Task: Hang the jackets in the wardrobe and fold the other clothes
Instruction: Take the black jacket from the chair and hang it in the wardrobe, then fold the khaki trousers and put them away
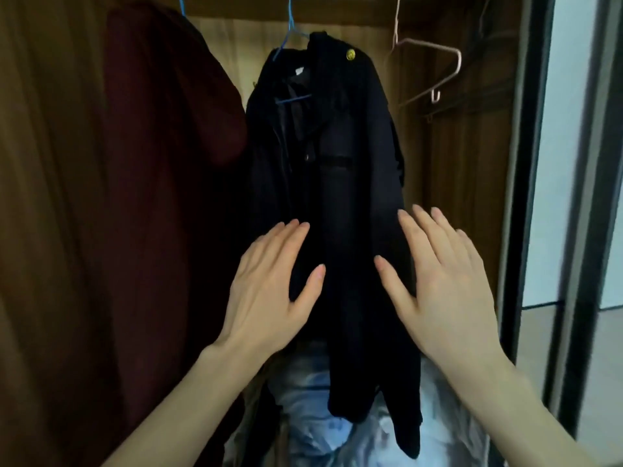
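Both our left hand (pixel 269 288) and right hand (pixel 441 281) are hovering flat, fingers straight, holding nothing, flanking the black jacket (pixel 337 183) hanging on its blue hanger (pixel 290 45) above them

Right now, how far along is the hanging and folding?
Done: a dark jacket hangs on a blue hanger in the wardrobe, beside a maroon garment. In hand: nothing gripped; left hand and right hand are flat and open in front of the jacket. Left: a pink hanger is free; no folded clothes are in view, so folding cannot be judged.
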The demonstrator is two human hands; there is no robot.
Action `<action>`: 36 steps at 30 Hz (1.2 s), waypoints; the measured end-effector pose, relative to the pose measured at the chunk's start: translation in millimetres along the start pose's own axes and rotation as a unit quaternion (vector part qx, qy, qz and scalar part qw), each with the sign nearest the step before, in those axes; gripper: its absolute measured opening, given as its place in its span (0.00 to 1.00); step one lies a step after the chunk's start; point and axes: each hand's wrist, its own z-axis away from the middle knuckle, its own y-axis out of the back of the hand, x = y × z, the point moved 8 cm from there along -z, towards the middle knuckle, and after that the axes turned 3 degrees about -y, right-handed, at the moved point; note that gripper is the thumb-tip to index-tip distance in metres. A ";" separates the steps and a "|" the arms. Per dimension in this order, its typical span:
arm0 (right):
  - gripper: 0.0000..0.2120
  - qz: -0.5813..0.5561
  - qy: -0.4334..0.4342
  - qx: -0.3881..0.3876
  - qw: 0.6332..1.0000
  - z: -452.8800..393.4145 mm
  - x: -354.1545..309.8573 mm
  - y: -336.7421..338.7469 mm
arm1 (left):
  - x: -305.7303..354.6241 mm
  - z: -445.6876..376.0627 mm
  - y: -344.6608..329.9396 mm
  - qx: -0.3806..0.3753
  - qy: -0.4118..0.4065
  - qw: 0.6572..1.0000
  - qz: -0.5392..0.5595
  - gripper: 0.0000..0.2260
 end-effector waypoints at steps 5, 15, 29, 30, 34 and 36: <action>0.30 -0.025 -0.032 -0.023 0.999 54.9 7.8 13.9 | 25.0 38.1 10.0 -0.018 -0.024 0.999 -0.017 0.29; 0.33 0.056 -0.082 -0.060 0.993 150.0 21.1 53.2 | 57.0 98.2 -17.1 -0.034 -0.011 0.987 0.154 0.27; 0.30 0.249 -0.298 -0.045 0.920 272.8 69.0 179.5 | 215.9 145.8 -98.8 -0.096 -0.141 0.884 0.434 0.25; 0.30 0.261 -0.308 -0.046 0.914 283.2 69.2 188.7 | 231.1 151.0 -100.2 -0.106 -0.148 0.875 0.448 0.24; 0.29 0.303 -0.348 -0.048 0.886 330.0 70.1 230.6 | 293.0 174.2 -94.9 -0.129 -0.190 0.838 0.496 0.24; 0.30 0.324 -0.380 -0.036 0.866 355.0 71.7 258.5 | 326.6 187.9 -89.6 -0.146 -0.213 0.819 0.512 0.26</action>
